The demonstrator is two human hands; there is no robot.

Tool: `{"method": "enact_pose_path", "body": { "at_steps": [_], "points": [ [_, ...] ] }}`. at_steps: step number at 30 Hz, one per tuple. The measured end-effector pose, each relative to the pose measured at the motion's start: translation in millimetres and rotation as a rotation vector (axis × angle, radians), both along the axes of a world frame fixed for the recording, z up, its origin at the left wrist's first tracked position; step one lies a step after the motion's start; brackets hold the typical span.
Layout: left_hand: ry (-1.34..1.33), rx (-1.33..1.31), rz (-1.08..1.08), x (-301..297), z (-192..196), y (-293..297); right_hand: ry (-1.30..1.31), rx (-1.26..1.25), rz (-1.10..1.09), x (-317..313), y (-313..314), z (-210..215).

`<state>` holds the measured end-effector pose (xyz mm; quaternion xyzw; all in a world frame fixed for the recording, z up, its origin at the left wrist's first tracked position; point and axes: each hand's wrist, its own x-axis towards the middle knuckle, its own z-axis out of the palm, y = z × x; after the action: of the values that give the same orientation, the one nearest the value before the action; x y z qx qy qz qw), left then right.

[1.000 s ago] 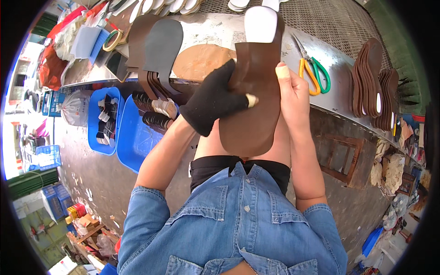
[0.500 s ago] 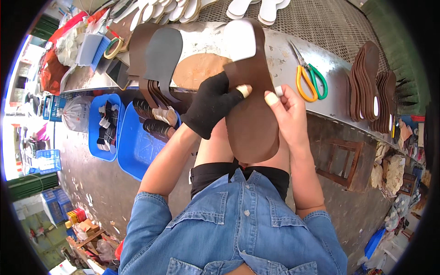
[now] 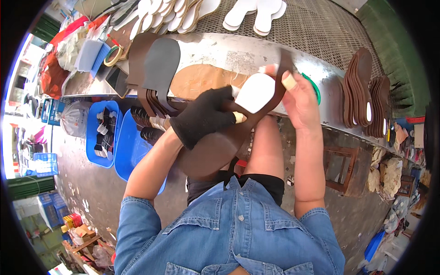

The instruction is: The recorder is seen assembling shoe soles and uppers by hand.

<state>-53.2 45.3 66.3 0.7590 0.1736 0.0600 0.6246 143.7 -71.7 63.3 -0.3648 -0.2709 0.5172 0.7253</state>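
Observation:
My left hand [image 3: 204,117], in a black glove with fingertips covered, is closed on a brown leather insole [image 3: 206,153] with a white heel-shaped pad [image 3: 257,93] on its upper part. The insole is tilted over my lap, its wide end at lower left. My right hand [image 3: 300,103], bare with wrapped fingertips, pinches the insole's edge strip beside the white pad. Behind that hand, the green handle of the scissors [image 3: 316,87] shows on the bench; the rest is hidden. A tan sole-shaped sheet [image 3: 195,80] lies beyond my left hand.
Grey [image 3: 163,62] and brown insole pieces overhang the metal bench [image 3: 229,48] at left. Stacked brown insoles [image 3: 357,89] stand at right. White insoles [image 3: 250,11] lie on the mesh surface behind. Two blue bins [image 3: 90,137] stand left below the bench, near a wooden stool [image 3: 341,167] at right.
The insole has swung so its wide end points lower left and its padded end upper right. My right hand has moved up to its edge near the pad, now covering most of the scissors.

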Motion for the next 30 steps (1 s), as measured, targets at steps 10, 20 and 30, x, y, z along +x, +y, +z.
{"method": "enact_pose_path", "body": {
  "at_steps": [10,20,30],
  "points": [
    [-0.069,0.109,0.011,-6.7,24.9,-0.2,-0.895,0.111,-0.525,-9.5,-59.7,24.1],
    [-0.265,0.123,-0.251,-8.7,18.3,-3.7,-0.696,0.233,-0.318,2.0,-51.8,25.5],
    [0.346,0.529,-0.386,35.8,84.6,37.6,-0.516,0.28,-0.107,-5.2,-34.2,12.7]
  ]
}}
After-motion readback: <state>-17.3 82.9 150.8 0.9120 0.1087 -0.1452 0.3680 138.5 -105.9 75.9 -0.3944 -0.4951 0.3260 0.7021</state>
